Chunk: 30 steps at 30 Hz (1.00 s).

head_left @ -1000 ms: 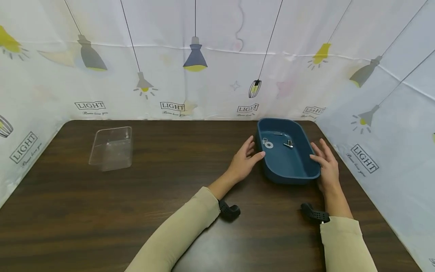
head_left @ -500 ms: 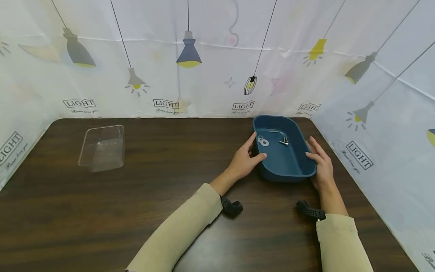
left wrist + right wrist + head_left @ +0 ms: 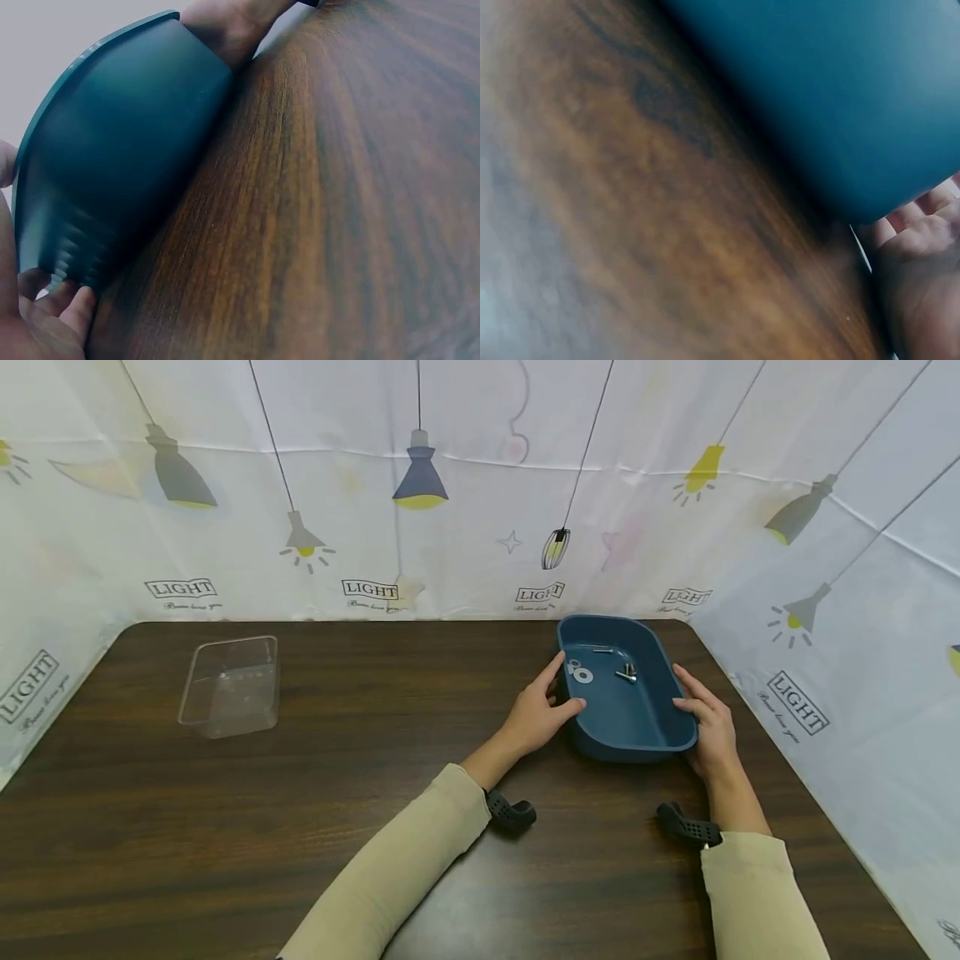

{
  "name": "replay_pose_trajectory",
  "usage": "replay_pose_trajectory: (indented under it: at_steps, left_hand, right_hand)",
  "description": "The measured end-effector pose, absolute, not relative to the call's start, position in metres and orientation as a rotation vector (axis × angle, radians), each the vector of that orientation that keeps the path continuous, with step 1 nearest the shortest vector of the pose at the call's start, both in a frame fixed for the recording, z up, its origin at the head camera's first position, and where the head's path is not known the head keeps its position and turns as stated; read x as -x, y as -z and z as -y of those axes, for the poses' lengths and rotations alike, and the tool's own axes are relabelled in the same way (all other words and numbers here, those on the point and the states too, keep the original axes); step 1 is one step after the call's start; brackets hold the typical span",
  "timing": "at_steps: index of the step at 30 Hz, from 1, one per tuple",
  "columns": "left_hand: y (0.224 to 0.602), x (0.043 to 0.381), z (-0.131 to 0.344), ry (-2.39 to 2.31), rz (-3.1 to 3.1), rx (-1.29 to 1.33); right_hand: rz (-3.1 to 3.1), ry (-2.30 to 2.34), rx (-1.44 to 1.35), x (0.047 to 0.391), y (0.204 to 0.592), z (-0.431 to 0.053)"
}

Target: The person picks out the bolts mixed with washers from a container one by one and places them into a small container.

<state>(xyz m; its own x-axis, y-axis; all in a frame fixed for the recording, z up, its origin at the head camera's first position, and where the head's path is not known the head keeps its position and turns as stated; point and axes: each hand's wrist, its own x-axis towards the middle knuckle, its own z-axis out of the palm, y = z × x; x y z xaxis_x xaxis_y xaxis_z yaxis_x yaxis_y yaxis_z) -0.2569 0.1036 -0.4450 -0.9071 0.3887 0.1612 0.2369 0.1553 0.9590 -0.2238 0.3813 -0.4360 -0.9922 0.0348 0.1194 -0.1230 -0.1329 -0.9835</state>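
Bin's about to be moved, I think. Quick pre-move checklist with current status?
1. Left hand on the bin: ok, at its left side, thumb at the rim.
2. Right hand on the bin: ok, at the opposite side, thumb at the rim.
3. Bin right way up: ok, opening faces up.
4. Small parts secured: not ok, washers and screws lie loose on the bin floor; they may slide if it tilts.
5. Base flat on the table: cannot tell, its underside is hidden.
6. Clear box apart from the bin: ok, at the far left of the table.
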Motion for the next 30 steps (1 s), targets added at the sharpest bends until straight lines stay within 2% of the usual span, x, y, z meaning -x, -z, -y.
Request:
replay_pose_trajectory:
  at_steps: [19, 30]
  left_hand:
    - [0.446, 0.255, -0.087, -1.925, -2.243, -0.581]
    - [0.447, 0.260, -0.058, -1.910, -2.244, -0.577]
  right_hand:
    - [1.992, -2.178, 0.003, 0.225, 0.434, -0.362]
    - [2.018, -2.211, -0.032, 0.227, 0.433, -0.338]
